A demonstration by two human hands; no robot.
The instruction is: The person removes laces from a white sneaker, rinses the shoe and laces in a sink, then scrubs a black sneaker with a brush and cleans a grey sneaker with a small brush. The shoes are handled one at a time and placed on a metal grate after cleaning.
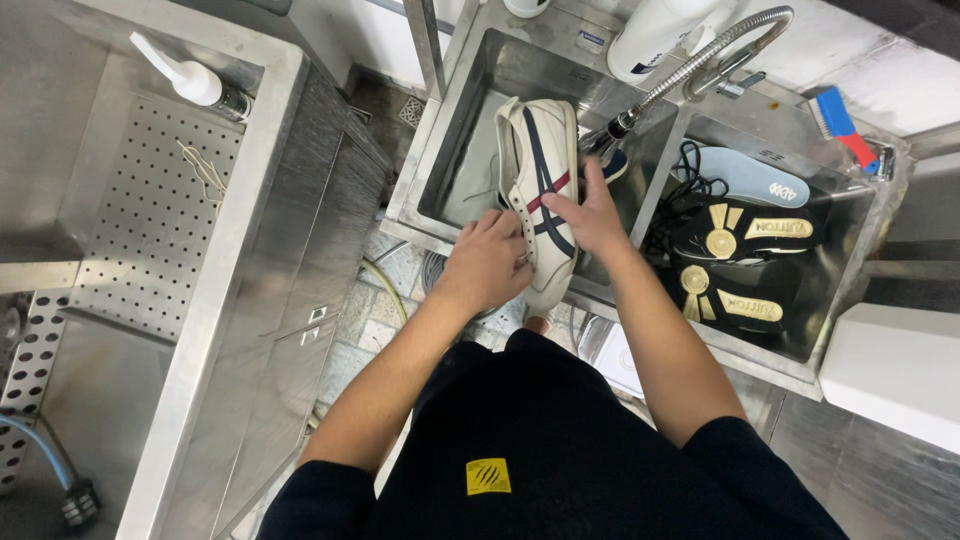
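Head cam looks straight down on a person in dark top and shorts, standing at a steel double sink (pixel 455 215). Both hands are on a white sneaker (pixel 540 160) w/ navy and red side stripes, held over the left basin, toe pointing away from the person, heel end near the front rim. Left hand (pixel 487 262) is clamped on the shoe's near end, fingers curled round the lace/eyelet area. Right hand (pixel 590 215) grips the shoe's right side at mid-length, fingers pressed onto the stripes, thumb side toward the faucet. Shoe looks tilted on its side, opening facing left; can't tell if laces are in.

Flexible metal spray faucet (pixel 690 70) arcs from the back of the sink, its nozzle just beside the right hand. Can't tell if water is running.

Right basin holds two black insoles (pixel 740 270) w/ gold print, lying one in front of the other, a light blue insole (pixel 745 175) behind them, and black laces (pixel 690 185) bundled at the left of it. A blue and red brush (pixel 838 122) sits on the back right rim. A white bottle (pixel 655 35) stands behind the sink divider.

Left of the sink, apart from it, a steel counter (pixel 250 260) w/ a perforated tray (pixel 150 215); a white pump bottle (pixel 195 80) lies at its back edge. Blue hose (pixel 40 445) at bottom left.
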